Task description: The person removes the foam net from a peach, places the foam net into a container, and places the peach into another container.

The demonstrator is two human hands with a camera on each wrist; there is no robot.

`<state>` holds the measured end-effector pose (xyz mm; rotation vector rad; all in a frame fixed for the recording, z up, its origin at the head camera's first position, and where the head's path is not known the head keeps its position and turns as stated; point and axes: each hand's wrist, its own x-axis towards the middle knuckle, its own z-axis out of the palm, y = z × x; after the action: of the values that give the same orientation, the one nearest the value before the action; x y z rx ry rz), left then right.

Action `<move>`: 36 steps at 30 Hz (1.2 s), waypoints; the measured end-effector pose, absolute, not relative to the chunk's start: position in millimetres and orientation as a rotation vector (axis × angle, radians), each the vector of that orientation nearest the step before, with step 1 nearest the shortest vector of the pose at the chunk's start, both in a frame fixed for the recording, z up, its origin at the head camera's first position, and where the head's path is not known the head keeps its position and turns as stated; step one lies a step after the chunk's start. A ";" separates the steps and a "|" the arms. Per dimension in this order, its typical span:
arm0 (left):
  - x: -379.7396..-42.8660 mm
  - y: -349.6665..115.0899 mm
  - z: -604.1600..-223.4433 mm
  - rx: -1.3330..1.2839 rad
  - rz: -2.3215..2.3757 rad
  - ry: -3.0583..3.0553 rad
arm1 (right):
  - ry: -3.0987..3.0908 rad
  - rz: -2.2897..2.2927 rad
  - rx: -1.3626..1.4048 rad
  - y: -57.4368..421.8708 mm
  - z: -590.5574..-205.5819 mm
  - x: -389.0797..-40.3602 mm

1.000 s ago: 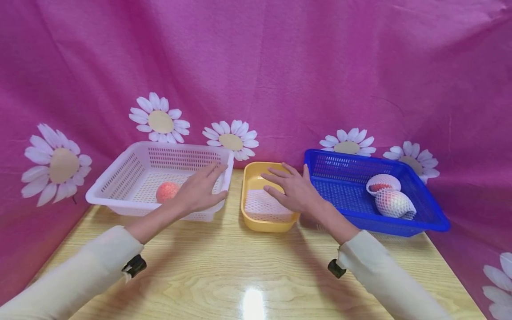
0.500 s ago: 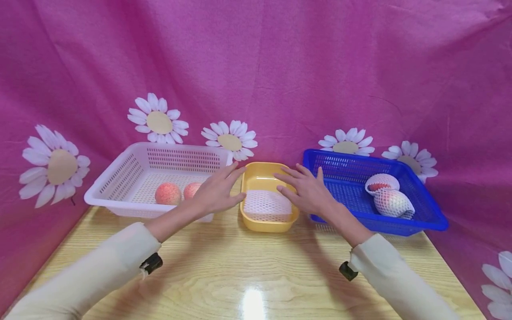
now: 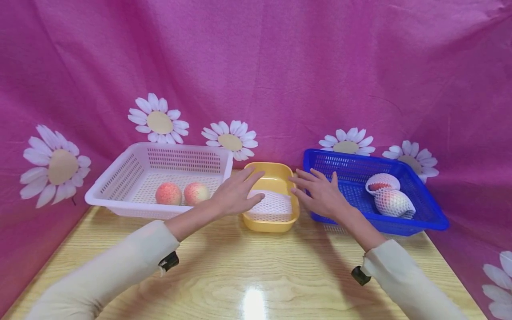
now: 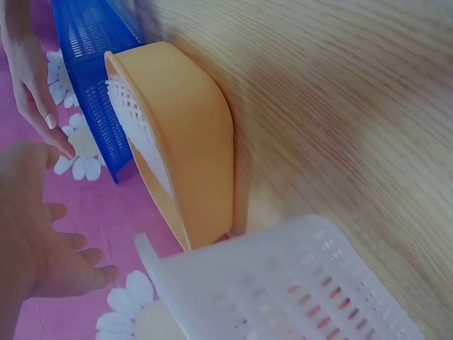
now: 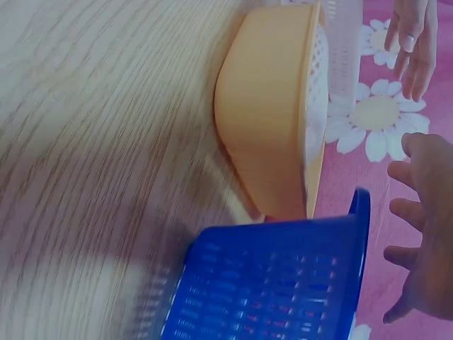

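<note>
My left hand (image 3: 237, 194) hovers with spread fingers over the left rim of the yellow tray (image 3: 274, 226), holding nothing. Opposite it, my right hand (image 3: 323, 195) is likewise spread and unloaded, above the gap between the tray and the blue basket (image 3: 340, 175). White foam fruit nets (image 3: 276, 204) lie inside the tray, partly covered by the left hand in the head view. Two bare pinkish peaches (image 3: 168, 194) rest side by side in the white basket (image 3: 138, 207). In the blue basket lie two more peaches (image 3: 394, 203), each in a foam net.
All three containers stand in a row along the back of the wood-grain table (image 3: 240, 266). A magenta cloth (image 3: 272, 80) printed with white daisies hangs directly behind them. In the left wrist view, the white basket's side (image 4: 269, 283) is close to the tray's end.
My left hand has moved right, from above the white basket to the tray's left rim, uncovering the second bare peach. My right hand has shifted right, off the tray toward the blue basket.
</note>
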<state>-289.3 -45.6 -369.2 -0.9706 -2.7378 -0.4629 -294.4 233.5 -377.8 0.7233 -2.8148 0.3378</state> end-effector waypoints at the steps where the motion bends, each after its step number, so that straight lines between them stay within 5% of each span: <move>1: -289.2 -43.3 -369.6 -0.975 -0.462 -2.732 | -2.815 0.338 0.719 235.7 -378.0 -294.4; 36: -280.2 23.9 -390.3 -1.118 -0.442 -2.742 | -2.906 0.250 0.563 298.1 -389.3 -288.5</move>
<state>-280.2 23.9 -390.3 -1.1184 -2.7417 -0.4416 -288.5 298.1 -389.3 0.5628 -2.9059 0.2498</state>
